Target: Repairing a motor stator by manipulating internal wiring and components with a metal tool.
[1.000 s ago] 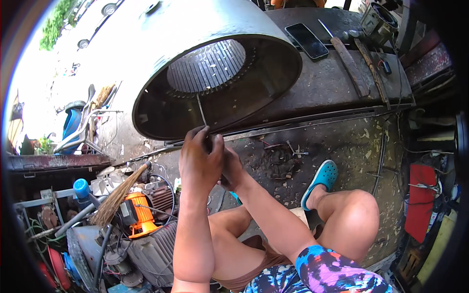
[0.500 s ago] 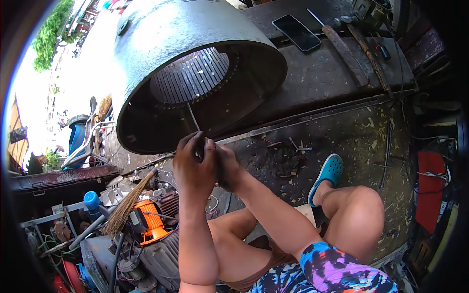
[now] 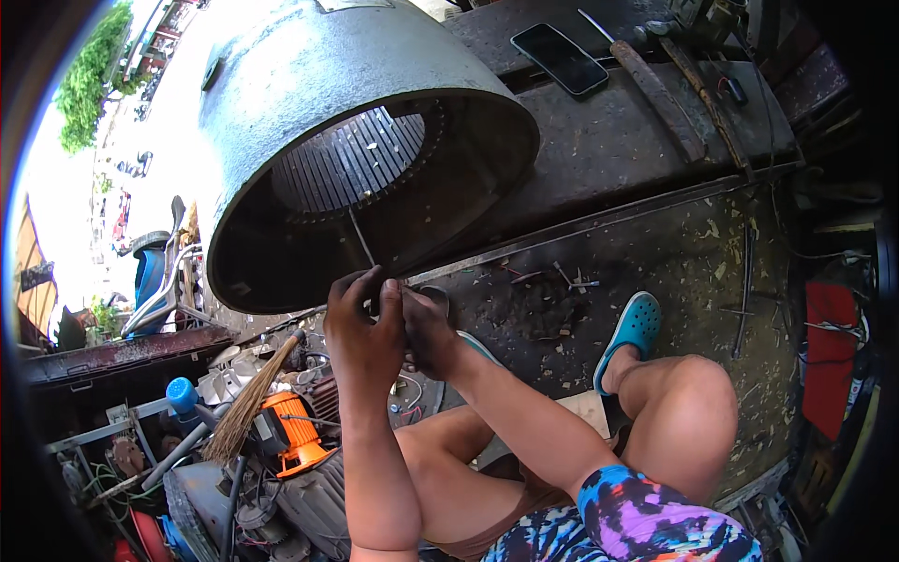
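Observation:
A large grey cylindrical motor housing [image 3: 356, 56] lies on its side, its open end toward me. Deep inside shows a ring of slotted stator core [image 3: 348, 161]. A thin metal rod [image 3: 360, 234] reaches from my fingers into the opening, its far tip near the lower edge of the slots. My left hand [image 3: 363, 323] is closed, with blackened fingertips pinching the rod's near end. My right hand [image 3: 431, 330] presses against it from the right, fingers curled and dirty. What the right hand grips is hidden behind its fingers.
On the dark metal bench [image 3: 599, 131] lie a phone [image 3: 559, 58], a wooden-handled tool [image 3: 655, 98] and a wooden-handled hammer [image 3: 704, 103]. At lower left, a straw brush [image 3: 251, 403] rests over motor parts beside an orange motor casing [image 3: 298, 433]. Debris litters the floor [image 3: 524, 323].
My hands have come slightly lower, still pressed together with the rod inside the opening. The housing sits a little farther left and lower in view.

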Demonstrator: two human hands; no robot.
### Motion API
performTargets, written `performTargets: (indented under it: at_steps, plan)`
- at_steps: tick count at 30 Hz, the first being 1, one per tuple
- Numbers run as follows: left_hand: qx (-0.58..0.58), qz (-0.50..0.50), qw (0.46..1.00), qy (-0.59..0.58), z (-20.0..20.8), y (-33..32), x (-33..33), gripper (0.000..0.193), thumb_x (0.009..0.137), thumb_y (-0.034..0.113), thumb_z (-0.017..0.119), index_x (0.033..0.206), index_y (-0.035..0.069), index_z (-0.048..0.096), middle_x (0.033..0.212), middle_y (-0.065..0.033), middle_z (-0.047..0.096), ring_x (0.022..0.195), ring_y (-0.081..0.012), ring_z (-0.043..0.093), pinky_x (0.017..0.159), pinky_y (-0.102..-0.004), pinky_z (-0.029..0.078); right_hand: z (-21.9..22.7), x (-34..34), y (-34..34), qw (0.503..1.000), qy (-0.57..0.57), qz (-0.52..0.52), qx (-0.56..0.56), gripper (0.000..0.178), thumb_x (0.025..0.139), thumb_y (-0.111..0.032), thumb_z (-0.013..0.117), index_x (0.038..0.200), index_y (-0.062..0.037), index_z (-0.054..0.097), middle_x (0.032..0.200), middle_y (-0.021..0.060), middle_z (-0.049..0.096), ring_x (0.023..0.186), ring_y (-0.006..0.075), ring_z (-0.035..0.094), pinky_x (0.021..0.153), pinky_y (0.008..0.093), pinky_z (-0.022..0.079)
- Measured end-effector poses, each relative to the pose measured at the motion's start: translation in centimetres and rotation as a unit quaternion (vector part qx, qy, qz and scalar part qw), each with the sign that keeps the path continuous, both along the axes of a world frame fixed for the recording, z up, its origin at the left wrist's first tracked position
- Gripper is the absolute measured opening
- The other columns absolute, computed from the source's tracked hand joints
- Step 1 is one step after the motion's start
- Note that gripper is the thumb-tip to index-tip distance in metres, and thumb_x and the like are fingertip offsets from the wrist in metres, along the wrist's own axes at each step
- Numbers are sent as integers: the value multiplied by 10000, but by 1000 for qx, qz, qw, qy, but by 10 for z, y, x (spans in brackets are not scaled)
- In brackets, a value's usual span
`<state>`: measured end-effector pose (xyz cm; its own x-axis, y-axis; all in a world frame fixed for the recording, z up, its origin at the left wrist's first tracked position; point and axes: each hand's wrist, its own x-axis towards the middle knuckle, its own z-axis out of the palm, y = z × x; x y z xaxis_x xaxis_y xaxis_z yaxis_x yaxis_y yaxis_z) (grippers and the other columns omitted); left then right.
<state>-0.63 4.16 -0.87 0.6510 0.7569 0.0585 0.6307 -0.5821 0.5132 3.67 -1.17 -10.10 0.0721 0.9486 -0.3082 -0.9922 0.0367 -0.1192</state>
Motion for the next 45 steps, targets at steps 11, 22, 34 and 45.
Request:
performTargets:
  at_steps: [11, 22, 34, 45]
  plan:
    - [19, 13, 999, -23, -7, -2, 4, 269, 908, 154, 672, 1092, -38, 716, 1089, -166, 694, 932, -299, 680, 826, -360, 539, -3, 6, -3, 1000, -20, 8, -7, 342, 1013, -407, 466, 886, -124, 608, 625, -23, 520, 482, 73, 381, 418, 245, 276]
    - [17, 26, 999, 20, -5, 2, 0, 307, 908, 209, 668, 1094, -31, 720, 1091, -169, 698, 927, -327, 682, 826, -374, 542, -4, -31, 25, 963, -175, -184, -91, 269, 1019, -231, 492, 1021, -36, 677, 896, 99, 713, 775, 166, 632, 705, 284, 497]
    - [61, 17, 998, 6, -6, -6, -1, 383, 910, 240, 659, 1172, -39, 683, 1112, -188, 704, 950, -361, 689, 842, -389, 543, -15, -24, 20, 820, -531, -179, -118, 225, 973, -222, 557, 990, -22, 658, 875, 95, 714, 720, 202, 623, 646, 356, 491]
    - [-5, 35, 999, 8, -1, -1, 6, 394, 916, 246, 659, 1178, -48, 678, 1114, -206, 701, 962, -365, 690, 835, -400, 546, -8, -7, 9, 892, -429, -82, -115, 203, 964, -196, 565, 971, -7, 637, 947, 140, 709, 734, 240, 653, 638, 383, 502]
